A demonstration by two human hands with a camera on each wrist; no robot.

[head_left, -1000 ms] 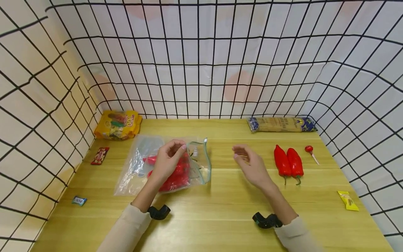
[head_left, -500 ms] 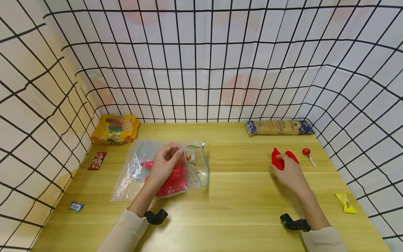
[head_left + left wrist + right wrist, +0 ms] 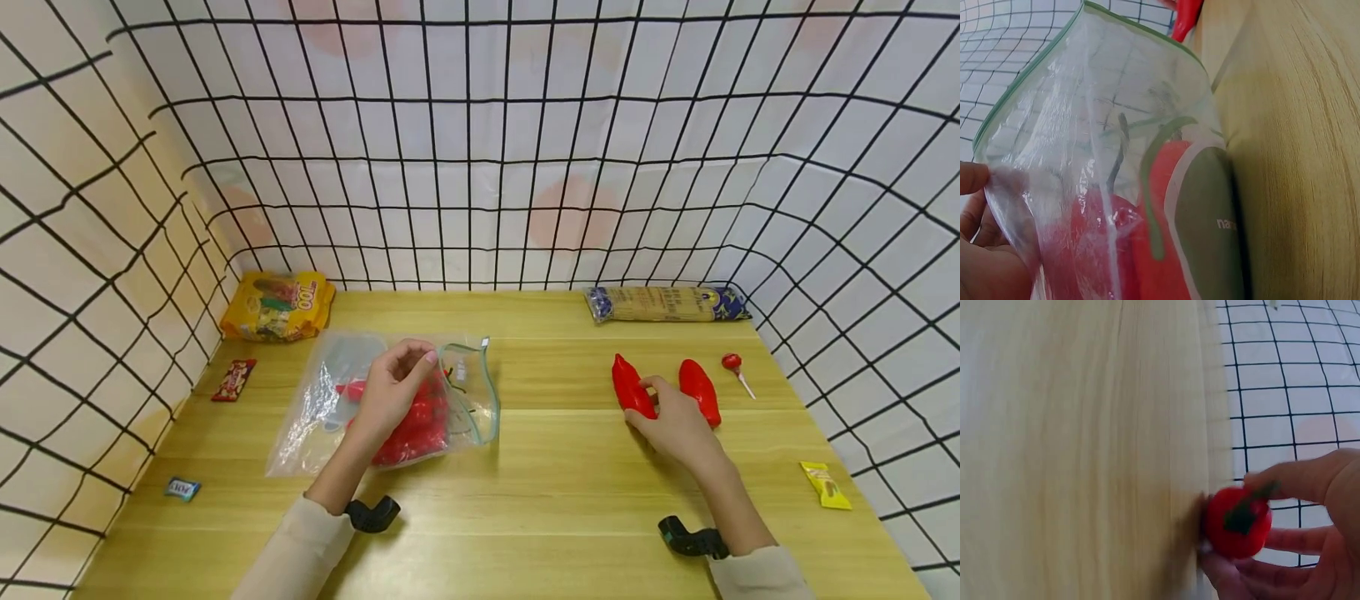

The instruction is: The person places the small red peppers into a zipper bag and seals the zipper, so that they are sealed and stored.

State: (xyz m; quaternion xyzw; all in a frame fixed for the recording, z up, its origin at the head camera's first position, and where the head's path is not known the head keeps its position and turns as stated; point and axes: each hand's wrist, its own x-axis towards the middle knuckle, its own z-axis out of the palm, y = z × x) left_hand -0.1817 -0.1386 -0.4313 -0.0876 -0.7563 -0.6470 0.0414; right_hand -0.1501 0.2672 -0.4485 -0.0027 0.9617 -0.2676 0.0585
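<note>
Left hand (image 3: 392,390): pinches the clear bag (image 3: 303,425) by its edge, near the gaping mouth.
Bagged peppers (image 3: 420,421): red, stems toward the mouth.
Right hand (image 3: 678,423): grips a red pepper (image 3: 630,386).
Held pepper: over the right half of the counter (image 3: 540,500), tip away from the person; contact with the wood cannot be told.
Second pepper (image 3: 699,392): between that hand and the lollipop (image 3: 732,362).

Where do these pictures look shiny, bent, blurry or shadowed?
Head view: glare on the clear plastic zip bag, curved black lines on the white backdrop; left wrist view: pale highlights on that bag; right wrist view: blur on the glossy red pepper, dark shadow beside it on the pale wooden table.
</note>
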